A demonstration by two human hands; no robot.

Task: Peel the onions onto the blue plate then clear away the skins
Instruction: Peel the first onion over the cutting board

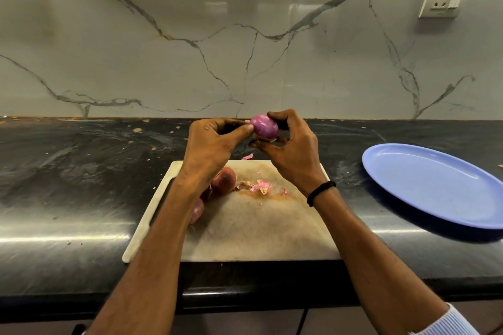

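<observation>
Peeling step in hand, and judged close to finished for this piece. Held up above the far edge of the cutting board (258,231): a glossy purple onion (264,128), gripped between both hands. Left hand (215,144) pinching its left side with thumb and curled fingers (245,129); right hand (291,155) curled over the top and underneath, with what looks like a last scrap of dry skin at the lower end. Lying below on the board: a small heap of skins (260,186) near the middle and unpeeled onions (223,180) at the left, partly hidden by the left forearm. Well to the right on the dark surface (81,171): the blue plate (435,185), no peeled onion on it yet. Next, probably: stripping that scrap, then carrying the onion right and setting it down on the plate. Calls for a firm but gentle hold, the bared flesh likely being slick. Clearing the skins best left until the rest are peeled.
</observation>
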